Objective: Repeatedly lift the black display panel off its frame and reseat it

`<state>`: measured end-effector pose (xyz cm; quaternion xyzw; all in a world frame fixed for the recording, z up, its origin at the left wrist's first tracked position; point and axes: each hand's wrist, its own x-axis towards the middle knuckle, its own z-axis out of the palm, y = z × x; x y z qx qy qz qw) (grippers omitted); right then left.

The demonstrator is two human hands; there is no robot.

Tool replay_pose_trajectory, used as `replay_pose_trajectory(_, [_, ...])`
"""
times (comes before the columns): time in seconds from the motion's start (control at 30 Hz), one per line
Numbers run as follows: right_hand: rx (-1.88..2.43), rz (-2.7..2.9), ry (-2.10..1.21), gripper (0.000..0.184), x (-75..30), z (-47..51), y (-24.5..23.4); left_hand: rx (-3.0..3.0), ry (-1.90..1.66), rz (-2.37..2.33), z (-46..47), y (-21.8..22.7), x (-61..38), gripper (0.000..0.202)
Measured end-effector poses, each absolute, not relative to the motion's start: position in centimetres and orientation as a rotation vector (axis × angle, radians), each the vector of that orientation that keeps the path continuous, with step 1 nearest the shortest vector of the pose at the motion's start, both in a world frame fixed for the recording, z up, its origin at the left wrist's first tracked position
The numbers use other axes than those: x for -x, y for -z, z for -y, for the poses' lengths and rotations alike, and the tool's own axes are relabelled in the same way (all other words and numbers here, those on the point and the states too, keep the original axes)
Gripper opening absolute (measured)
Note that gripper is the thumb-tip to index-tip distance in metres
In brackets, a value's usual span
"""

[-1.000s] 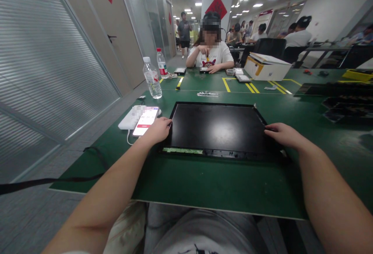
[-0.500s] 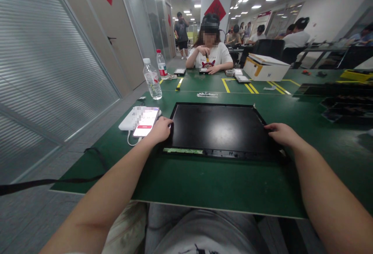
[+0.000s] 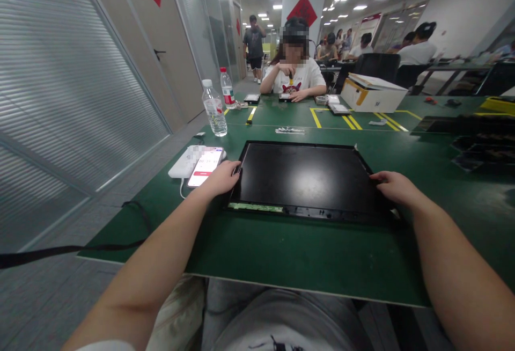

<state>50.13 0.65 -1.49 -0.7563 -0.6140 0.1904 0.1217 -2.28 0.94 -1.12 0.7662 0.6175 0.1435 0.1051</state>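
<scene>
A black flat display panel (image 3: 306, 174) lies face up in front of me, its thin frame around a glossy screen. A green circuit strip (image 3: 255, 207) runs along the left part of its near edge. My left hand (image 3: 224, 177) is closed on the panel's left edge, thumb on top. On the opposite side my right hand (image 3: 396, 185) grips the right edge, its lower fingers hidden beneath. Just left of my left hand lies a lit phone (image 3: 205, 166), overlapping a white box-like device (image 3: 180, 166).
Two bottles, one clear (image 3: 215, 109) and one red-capped (image 3: 227, 90), stand beyond the phone. Across the green table (image 3: 306, 265) a person (image 3: 298, 77) works on a small device. A white box (image 3: 372, 96) and dark stacked parts (image 3: 483, 144) are at the right.
The whole view has shifted slightly, so things appear a little further right. Both hands keep their hold on the panel's sides, and the panel looks unmoved on the table.
</scene>
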Motion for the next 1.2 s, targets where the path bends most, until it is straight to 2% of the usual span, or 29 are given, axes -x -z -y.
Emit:
replay_pose_trajectory(0.07, [2.221,1.787,-0.586,0.058,-49.7,-0.4,1.2,-2.278,-0.397,-1.736,-0.4,0.5,2.5,0.063])
replay_pose_trajectory(0.23, [2.247,1.804,-0.543,0.062,-49.3,-0.2,1.0,-2.300,-0.245,-1.589,0.8,-0.8,3.2,0.101])
replay_pose_trajectory(0.37, [2.290,1.813,-0.535,0.063,-49.1,-0.4,0.9,-2.314,-0.156,-1.497,1.2,-1.6,3.3,0.107])
replay_pose_trajectory(0.5, [2.397,1.736,-0.587,0.066,-48.5,-0.5,0.6,-2.334,-0.101,-1.441,1.3,-2.0,3.1,0.105])
replay_pose_trajectory(0.9, [2.387,1.769,-0.489,0.061,-48.8,-0.9,1.0,-2.371,-0.118,-1.430,1.4,-2.2,2.6,0.087])
replay_pose_trajectory(1.1, [2.379,1.701,-0.544,0.063,-49.2,-1.0,1.3,-2.270,-0.225,-1.496,1.2,-1.5,2.7,0.091])
replay_pose_trajectory(1.2, [2.347,1.702,-0.541,0.061,-49.2,-1.0,1.5,-2.254,-0.362,-1.612,0.8,-0.9,2.5,0.075])
